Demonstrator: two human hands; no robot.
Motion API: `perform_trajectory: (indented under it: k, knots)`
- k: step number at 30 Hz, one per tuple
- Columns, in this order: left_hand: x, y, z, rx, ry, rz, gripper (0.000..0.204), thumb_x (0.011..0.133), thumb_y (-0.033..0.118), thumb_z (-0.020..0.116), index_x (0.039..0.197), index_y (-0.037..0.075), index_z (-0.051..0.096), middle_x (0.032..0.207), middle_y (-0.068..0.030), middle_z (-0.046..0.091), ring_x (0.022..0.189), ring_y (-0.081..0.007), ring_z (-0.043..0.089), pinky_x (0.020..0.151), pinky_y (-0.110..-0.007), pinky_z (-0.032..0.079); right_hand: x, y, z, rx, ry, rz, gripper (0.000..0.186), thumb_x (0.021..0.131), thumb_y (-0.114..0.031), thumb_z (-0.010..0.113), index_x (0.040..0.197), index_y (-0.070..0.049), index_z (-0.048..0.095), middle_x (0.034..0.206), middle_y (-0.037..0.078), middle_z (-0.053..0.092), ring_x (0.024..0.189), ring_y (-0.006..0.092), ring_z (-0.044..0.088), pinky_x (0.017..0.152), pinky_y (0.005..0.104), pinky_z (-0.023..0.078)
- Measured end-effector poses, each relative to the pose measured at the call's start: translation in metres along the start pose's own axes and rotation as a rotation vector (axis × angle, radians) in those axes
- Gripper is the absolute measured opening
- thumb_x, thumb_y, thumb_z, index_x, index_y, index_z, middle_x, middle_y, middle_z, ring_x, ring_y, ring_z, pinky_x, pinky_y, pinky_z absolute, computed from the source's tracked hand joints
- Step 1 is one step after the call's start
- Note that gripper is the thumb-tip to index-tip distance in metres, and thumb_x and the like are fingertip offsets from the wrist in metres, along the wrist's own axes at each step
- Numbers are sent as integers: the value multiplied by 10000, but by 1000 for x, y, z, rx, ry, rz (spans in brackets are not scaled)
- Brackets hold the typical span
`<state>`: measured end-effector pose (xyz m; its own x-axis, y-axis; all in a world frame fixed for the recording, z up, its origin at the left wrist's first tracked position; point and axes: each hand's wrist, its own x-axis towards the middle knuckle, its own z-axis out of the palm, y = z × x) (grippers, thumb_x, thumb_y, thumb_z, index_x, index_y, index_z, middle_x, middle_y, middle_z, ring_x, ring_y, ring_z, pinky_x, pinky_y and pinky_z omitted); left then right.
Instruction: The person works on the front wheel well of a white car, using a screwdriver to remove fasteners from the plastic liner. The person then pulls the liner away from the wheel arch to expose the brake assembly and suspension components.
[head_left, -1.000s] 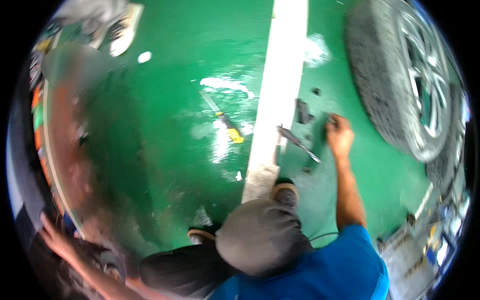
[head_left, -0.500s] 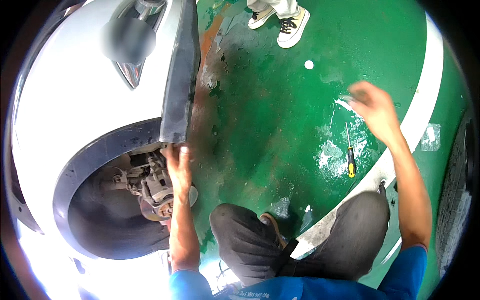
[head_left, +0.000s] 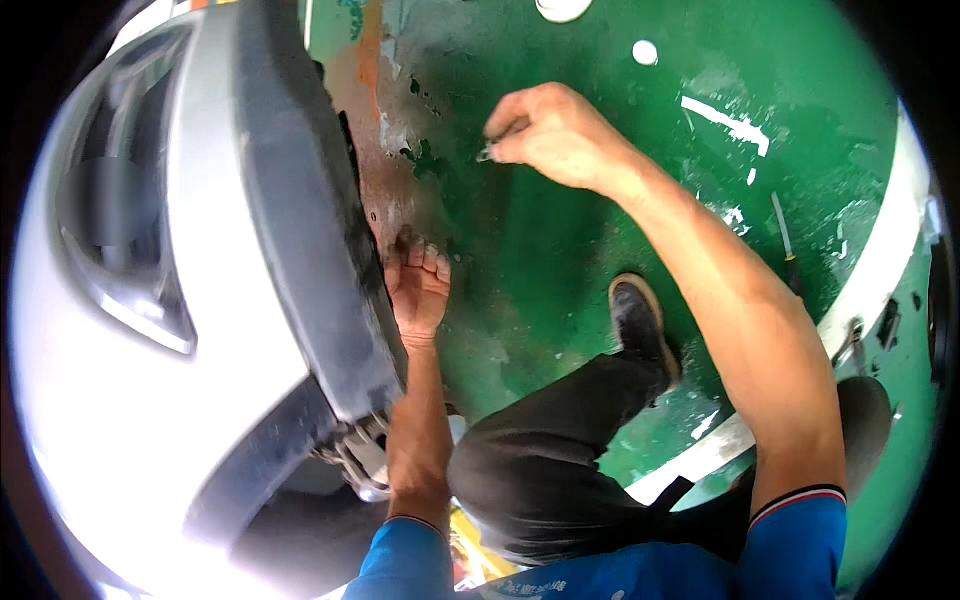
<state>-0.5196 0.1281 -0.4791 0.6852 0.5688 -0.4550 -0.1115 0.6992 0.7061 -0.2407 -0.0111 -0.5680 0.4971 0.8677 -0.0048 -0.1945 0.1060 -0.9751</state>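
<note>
My left hand (head_left: 418, 288) is palm up beside the lower edge of a dark grey bumper (head_left: 300, 200) on a silver car. Its fingers are loosely bent and apart, with nothing visible in them; the fingertips are in shadow near the bumper's underside. Over the floor to the right, my right hand (head_left: 550, 135) pinches a small shiny piece (head_left: 486, 153), too small for me to name its kind. A screwdriver (head_left: 783, 230) lies on the floor beyond my right forearm, which is close to its handle.
The car's headlight (head_left: 125, 200) is at the far left. Below the bumper corner, metal wheel parts (head_left: 365, 455) show in the wheel arch (head_left: 262, 455). A white disc (head_left: 645, 52) and a white floor line (head_left: 885, 260) are on the green floor (head_left: 530, 250). My bent knees are close by.
My right hand has swung left from near the screwdriver toward the bumper. My left hand has left the wheel arch corner and moved farther along the bumper. The view has shifted.
</note>
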Motion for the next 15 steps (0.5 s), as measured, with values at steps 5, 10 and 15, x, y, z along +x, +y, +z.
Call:
perform_trajectory:
  k: [5, 10, 15]
  knots:
    - [23, 19, 23, 129, -89, 71, 238, 869, 157, 701, 1099, 98, 684, 1017, 17, 691, 945, -131, 593, 894, -304, 436, 10, 16, 64, 403, 71, -40, 281, 740, -158, 720, 955, 21, 717, 915, 195, 715, 895, 300, 700, 804, 363, 541]
    - [11, 34, 3, 74, -115, 125, 191, 745, 100, 774, 844, 171, 627, 819, 71, 591, 875, -110, 568, 901, -317, 416, -17, 36, 100, 693, -42, 18, 278, 815, -129, 746, 1044, 18, 687, 889, 78, 696, 812, 124, 636, 735, 273, 512]
    - [0, 26, 11, 223, -27, 156, 219, 897, 90, 648, 1112, 130, 657, 782, 113, 601, 812, -58, 550, 914, -316, 411, -46, 61, 119, 1045, -128, 240, 219, 831, 16, 723, 1042, 32, 670, 900, 57, 690, 830, 90, 635, 750, 239, 518]
